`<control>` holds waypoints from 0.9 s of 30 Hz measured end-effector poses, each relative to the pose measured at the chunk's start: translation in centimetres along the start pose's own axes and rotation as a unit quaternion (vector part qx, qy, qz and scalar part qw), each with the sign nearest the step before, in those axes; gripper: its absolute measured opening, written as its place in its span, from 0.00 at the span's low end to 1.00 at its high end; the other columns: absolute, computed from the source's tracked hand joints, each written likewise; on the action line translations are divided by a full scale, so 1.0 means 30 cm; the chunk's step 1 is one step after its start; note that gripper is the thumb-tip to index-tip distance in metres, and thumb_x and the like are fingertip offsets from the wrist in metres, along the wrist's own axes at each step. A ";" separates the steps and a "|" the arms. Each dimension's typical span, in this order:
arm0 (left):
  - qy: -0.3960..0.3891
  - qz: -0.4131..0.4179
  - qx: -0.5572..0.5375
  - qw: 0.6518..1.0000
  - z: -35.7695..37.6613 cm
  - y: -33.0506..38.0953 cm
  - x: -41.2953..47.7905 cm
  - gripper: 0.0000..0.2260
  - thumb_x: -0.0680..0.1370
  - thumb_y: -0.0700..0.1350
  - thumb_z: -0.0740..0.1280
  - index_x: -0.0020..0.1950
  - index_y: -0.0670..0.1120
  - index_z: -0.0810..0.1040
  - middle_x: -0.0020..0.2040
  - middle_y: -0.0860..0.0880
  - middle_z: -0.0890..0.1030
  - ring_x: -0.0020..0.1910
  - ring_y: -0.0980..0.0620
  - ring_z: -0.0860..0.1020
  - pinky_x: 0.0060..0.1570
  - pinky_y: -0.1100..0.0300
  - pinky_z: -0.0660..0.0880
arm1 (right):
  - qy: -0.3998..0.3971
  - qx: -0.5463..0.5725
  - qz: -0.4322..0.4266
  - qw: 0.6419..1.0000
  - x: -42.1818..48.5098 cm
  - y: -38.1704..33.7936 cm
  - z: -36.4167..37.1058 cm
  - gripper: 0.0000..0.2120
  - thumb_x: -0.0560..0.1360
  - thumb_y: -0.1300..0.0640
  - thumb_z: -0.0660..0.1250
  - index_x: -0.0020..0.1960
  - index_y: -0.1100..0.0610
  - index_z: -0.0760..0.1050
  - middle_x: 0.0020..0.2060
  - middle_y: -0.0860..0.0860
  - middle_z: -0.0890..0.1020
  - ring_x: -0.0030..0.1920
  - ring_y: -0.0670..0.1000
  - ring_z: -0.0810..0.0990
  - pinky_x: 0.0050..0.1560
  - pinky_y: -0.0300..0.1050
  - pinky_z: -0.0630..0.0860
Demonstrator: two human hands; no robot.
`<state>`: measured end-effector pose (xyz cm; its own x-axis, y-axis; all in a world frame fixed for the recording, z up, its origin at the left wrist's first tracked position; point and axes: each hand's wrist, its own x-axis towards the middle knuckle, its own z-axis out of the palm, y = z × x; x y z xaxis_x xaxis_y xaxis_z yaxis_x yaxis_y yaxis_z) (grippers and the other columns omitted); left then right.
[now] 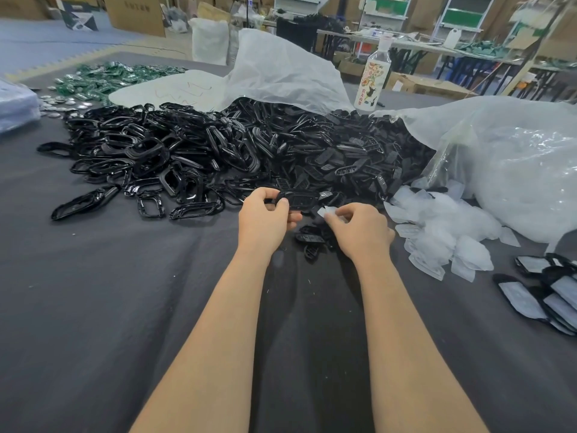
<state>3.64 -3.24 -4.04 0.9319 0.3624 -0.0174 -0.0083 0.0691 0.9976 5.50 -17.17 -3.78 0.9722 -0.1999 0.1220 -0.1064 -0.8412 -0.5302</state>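
Left hand grips a black plastic shell by its left end, thumb on top and fingers curled under. Shell is held just above the surface, near its middle, at the near fringe of the black parts pile

Right hand pinches a translucent pad between thumb and forefinger, other fingers loosely curled. Pad is at the shell's right end, touching or just shy, can't tell which

Looks like pad-into-shell assembly: a stack of shells with pale inserts sits at the right edge of the surface

Handling, judged:
- shell: light, rigid, glossy so a bit slippery. Hold it by one end or the long sides and leave the recess free
- pad: very light, soft, floppy, probably clingy. Pinch one corner, seat that tip first, then press the rest down
- risk: pad folding or going in flipped

Loose pad heap spills from a clear bag toward the right edge. A few stray shells lie on the cloth between the hands. Bottle stands near the far edge
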 end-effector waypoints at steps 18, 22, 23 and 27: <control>-0.004 -0.004 -0.012 1.000 0.000 0.001 -0.006 0.08 0.80 0.36 0.61 0.45 0.49 0.71 0.36 0.49 0.81 0.29 0.59 0.81 0.30 0.67 0.76 | 0.164 0.293 -0.015 0.942 -0.003 -0.001 -0.033 0.05 0.80 0.60 0.58 0.50 0.57 0.72 0.38 0.47 0.78 0.36 0.45 0.79 0.39 0.42 0.73; -0.004 -0.001 -0.008 1.000 0.002 0.004 -0.008 0.09 0.80 0.36 0.61 0.45 0.49 0.71 0.36 0.49 0.81 0.30 0.58 0.81 0.31 0.67 0.76 | 0.022 0.481 0.026 0.876 -0.008 -0.021 -0.034 0.03 0.79 0.64 0.62 0.50 0.58 0.73 0.34 0.51 0.80 0.25 0.39 0.76 0.30 0.34 0.74; -0.002 -0.001 -0.007 1.000 0.003 0.004 -0.008 0.09 0.80 0.36 0.61 0.45 0.49 0.71 0.36 0.49 0.81 0.30 0.58 0.81 0.31 0.67 0.76 | -0.010 0.499 0.024 0.866 -0.009 -0.025 -0.034 0.03 0.78 0.65 0.64 0.50 0.59 0.74 0.35 0.52 0.81 0.26 0.39 0.77 0.31 0.33 0.75; -0.002 -0.001 -0.008 1.000 0.003 0.001 -0.007 0.07 0.80 0.37 0.61 0.47 0.48 0.71 0.37 0.49 0.81 0.30 0.59 0.81 0.31 0.68 0.76 | -0.039 0.494 0.007 0.868 -0.010 -0.032 -0.033 0.08 0.76 0.66 0.67 0.44 0.54 0.76 0.34 0.48 0.82 0.30 0.39 0.79 0.34 0.31 0.76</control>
<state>3.48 -3.38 -3.99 0.9337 0.3576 -0.0191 -0.0122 0.0849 0.9963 5.09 -16.81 -2.47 0.9877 -0.1389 0.0725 0.0748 0.0117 -0.9971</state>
